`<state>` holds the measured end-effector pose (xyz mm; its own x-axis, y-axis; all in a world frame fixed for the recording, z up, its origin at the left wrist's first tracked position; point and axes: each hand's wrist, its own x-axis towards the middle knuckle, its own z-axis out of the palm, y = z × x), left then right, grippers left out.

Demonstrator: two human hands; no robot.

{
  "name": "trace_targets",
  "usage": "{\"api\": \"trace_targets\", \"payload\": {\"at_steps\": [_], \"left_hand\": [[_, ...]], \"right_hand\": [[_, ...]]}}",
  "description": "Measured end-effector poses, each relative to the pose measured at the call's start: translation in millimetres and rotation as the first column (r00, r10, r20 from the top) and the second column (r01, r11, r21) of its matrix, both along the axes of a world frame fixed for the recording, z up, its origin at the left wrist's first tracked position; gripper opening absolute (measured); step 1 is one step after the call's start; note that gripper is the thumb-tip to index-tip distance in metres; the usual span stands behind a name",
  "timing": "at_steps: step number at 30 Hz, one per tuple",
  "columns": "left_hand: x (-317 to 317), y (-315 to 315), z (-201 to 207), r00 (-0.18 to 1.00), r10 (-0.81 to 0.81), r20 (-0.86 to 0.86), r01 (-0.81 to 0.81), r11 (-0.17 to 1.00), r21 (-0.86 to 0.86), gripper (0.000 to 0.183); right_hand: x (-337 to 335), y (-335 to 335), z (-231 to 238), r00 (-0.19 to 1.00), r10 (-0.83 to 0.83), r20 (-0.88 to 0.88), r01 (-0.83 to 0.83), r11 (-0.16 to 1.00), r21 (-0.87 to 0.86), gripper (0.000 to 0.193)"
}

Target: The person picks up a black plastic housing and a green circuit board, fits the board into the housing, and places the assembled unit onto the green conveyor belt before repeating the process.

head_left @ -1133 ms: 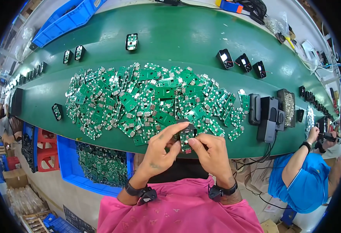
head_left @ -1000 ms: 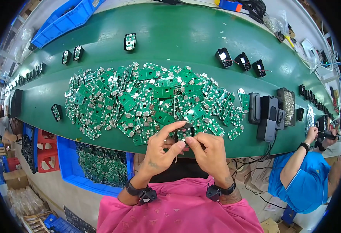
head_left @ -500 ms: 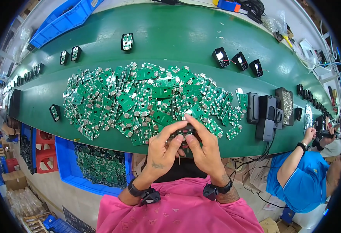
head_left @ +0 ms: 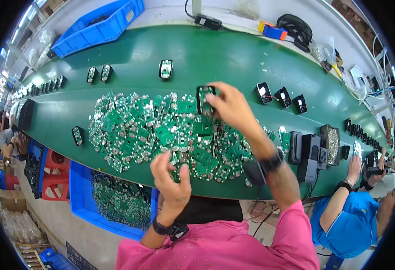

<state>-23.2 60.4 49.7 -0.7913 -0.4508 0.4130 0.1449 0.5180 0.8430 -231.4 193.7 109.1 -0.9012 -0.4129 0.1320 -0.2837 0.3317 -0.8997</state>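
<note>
In my right hand (head_left: 226, 104) is a small black case with a circuit board in it (head_left: 202, 107), gripped between thumb and fingers above the far side of a wide pile of green circuit boards (head_left: 139, 128). My left hand (head_left: 172, 182) hovers over the pile's near edge, thumb and fingers apart, and nothing shows in its grasp. Beyond the pile stands another black case fitted with a board (head_left: 166, 69). Two similar filled cases (head_left: 106, 72) sit to its left, and one more (head_left: 77, 136) lies left of the pile.
Three open black cases (head_left: 284, 97) with wires stand at the right. A grey-black device (head_left: 309, 157) and a tray of small metal parts (head_left: 332, 144) are nearer the right end. A blue crate of boards (head_left: 82, 198) sits below the table edge. A co-worker in blue (head_left: 346, 220) sits at right.
My hands have parted. The right one has carried the black case forward over the pile, while the left has shifted slightly left and opened. The view has tilted and shifted a little.
</note>
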Motion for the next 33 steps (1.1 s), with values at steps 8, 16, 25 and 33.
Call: {"api": "trace_targets", "payload": {"at_steps": [8, 16, 25, 33], "left_hand": [[4, 10, -25, 0.997, 0.033, -0.063, -0.063, 0.833, -0.550, 0.032], [12, 1, -28, 0.990, 0.097, -0.097, -0.134, 0.852, -0.507, 0.026], [9, 2, -15, 0.988, -0.028, -0.154, -0.057, 0.852, -0.521, 0.036], [9, 42, 33, 0.889, -0.456, 0.043, 0.457, 0.890, -0.002, 0.085]], "right_hand": [[-125, -70, -54, 0.986, -0.152, -0.068, 0.164, 0.953, 0.255, 0.036], [-87, -7, -2, 0.771, 0.010, -0.636, 0.507, 0.594, 0.625, 0.048], [-53, 105, 1, 0.891, -0.178, -0.418, 0.453, 0.417, 0.788, 0.054], [143, 59, 32, 0.997, 0.024, -0.071, 0.011, 0.894, 0.447, 0.061]]}}
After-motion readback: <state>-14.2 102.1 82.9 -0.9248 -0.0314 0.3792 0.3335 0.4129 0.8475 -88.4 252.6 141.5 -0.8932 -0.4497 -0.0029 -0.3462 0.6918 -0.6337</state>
